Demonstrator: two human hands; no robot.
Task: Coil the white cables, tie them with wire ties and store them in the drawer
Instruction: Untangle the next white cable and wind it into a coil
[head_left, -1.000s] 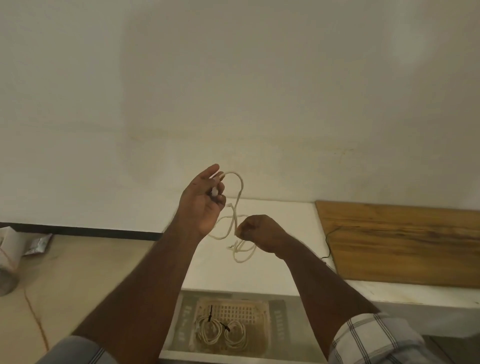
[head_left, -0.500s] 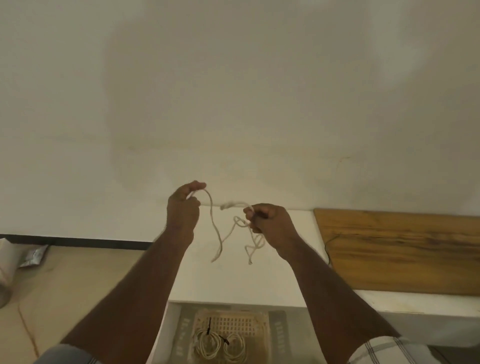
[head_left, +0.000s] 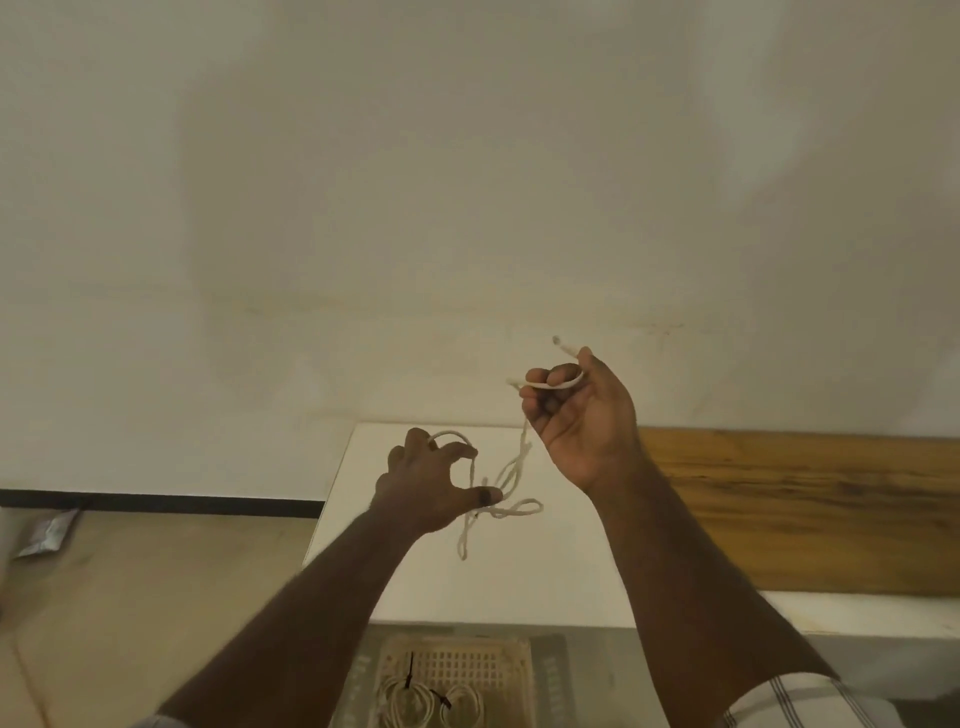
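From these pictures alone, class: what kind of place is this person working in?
Probably a plain indoor room, perhaps a workshop or store: bare white wall, white cabinet top beside a wooden board, and an open drawer below.

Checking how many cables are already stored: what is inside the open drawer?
A perforated basket sits in the drawer, holding two coiled white cables with black wire ties. The forearms and frame edge hide the rest.
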